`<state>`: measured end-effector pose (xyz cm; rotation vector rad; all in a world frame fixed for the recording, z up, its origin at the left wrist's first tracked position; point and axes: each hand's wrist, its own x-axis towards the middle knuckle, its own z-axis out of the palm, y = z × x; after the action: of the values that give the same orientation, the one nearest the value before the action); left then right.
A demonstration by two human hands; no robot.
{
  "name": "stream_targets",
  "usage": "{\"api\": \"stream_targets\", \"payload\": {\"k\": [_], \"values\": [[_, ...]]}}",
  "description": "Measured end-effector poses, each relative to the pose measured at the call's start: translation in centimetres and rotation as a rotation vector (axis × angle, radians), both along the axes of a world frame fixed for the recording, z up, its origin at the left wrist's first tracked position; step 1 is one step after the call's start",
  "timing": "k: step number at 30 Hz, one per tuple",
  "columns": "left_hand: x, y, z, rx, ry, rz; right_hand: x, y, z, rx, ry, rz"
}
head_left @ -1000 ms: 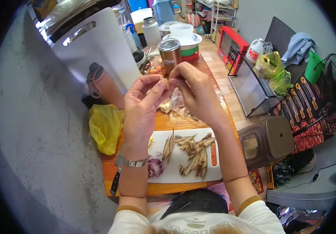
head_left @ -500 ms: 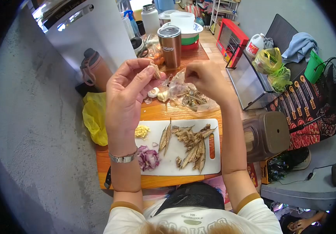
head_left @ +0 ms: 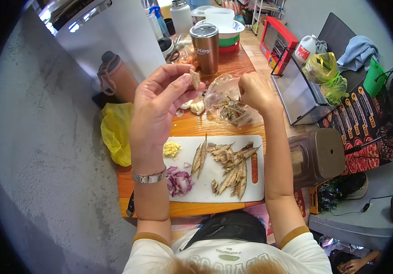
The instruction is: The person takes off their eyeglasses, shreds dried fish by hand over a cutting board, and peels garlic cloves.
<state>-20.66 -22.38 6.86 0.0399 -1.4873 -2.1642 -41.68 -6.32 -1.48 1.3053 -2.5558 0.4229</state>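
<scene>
My left hand (head_left: 157, 102) is raised over the board, pinching a small pale-brown piece of dried fish (head_left: 195, 80) between thumb and fingertips. My right hand (head_left: 257, 93) is curled closed at the right side of a clear plastic bag (head_left: 218, 91) that has dark fish scraps (head_left: 234, 111) in it. Its fingertips are turned away, so whatever they hold is hidden. Below both hands lies a white cutting board (head_left: 196, 192). On it are split dried fish (head_left: 233, 176), minced garlic (head_left: 172, 149) and chopped red onion (head_left: 178, 181).
Garlic bulbs (head_left: 197, 107) lie behind the board, near a copper tumbler (head_left: 205, 52). A yellow plastic bag (head_left: 116, 134) hangs at the table's left edge, with a knife handle (head_left: 130, 205) nearer me. At right stands a brown-lidded container (head_left: 326, 153).
The whole view has shifted slightly to the right. My right hand has moved rightward relative to the plastic bag. My left hand still pinches the piece of dried fish.
</scene>
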Motion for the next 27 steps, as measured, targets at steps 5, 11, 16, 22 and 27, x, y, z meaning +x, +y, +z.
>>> {"api": "stream_targets", "payload": {"k": [5,11,16,22,27], "values": [[-0.4,0.4,-0.2,-0.047,-0.066,-0.01,0.1,0.7,1.7,-0.044,-0.11,0.068],[-1.1,0.6,-0.7,-0.1,-0.098,-0.031,1.7,1.1,4.2,-0.14,-0.225,0.087],[-1.5,0.3,-1.4,-0.173,-0.177,-0.051,1.5,1.3,4.3,-0.172,-0.044,0.198],[-1.8,0.4,-1.6,-0.201,-0.231,-0.046,2.6,1.1,6.0,-0.396,-0.346,0.411],[-2.2,0.6,-2.3,-0.237,-0.21,-0.04,4.2,1.4,7.1,-0.485,-0.38,0.501]]}}
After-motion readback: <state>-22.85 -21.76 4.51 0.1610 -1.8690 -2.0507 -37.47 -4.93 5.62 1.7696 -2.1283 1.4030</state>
